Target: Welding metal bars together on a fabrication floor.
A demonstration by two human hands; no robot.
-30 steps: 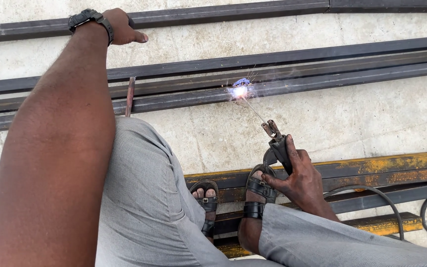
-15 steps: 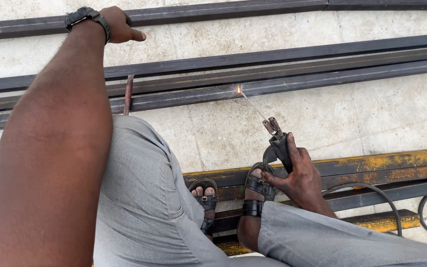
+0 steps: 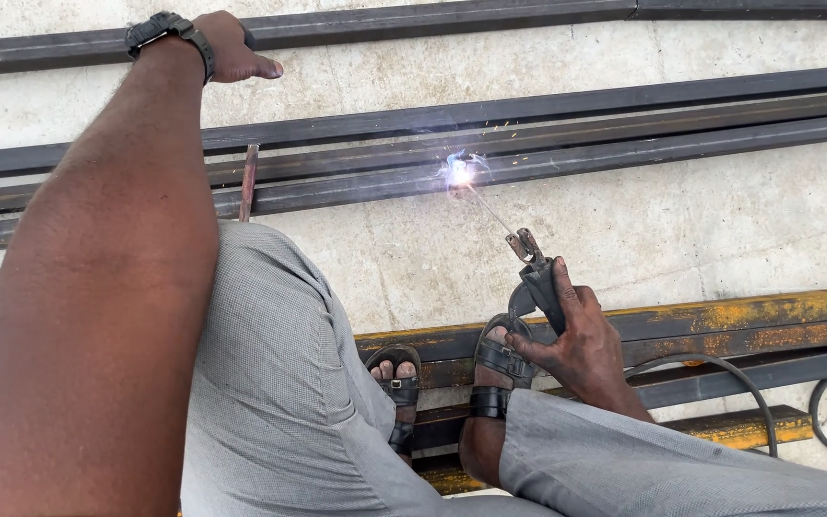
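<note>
Concrete floor (image 3: 624,220) fills the view, pale and stained. Dark steel bars (image 3: 624,120) lie across it in a close-set group from nine to three o'clock, with a single bar (image 3: 452,17) well apart at twelve o'clock. Rusty yellow-painted steel framing (image 3: 777,321) runs across the lower right, from five to three o'clock, with a black cable (image 3: 720,369) looping over it. Grey trousers (image 3: 270,383) cover both bent knees at six o'clock, and two feet in black sandals (image 3: 495,369) rest on the yellow framing.

Left hand (image 3: 232,48), with a black wristwatch (image 3: 167,29) on its wrist, reaches out to eleven o'clock and rests on the far single bar; its fingers are closed over the bar's top, thumb pointing right. Right hand (image 3: 581,349), at five o'clock, wraps its fingers tightly around the black electrode holder (image 3: 540,282), thumb lying along the handle. Thin welding rod (image 3: 488,209) slants up from the holder toward the centre, its tip touching the nearest dark bar, where a bright arc (image 3: 457,172) throws sparks. Short rusty rod (image 3: 249,180) lies upright across the bars at ten o'clock.
</note>
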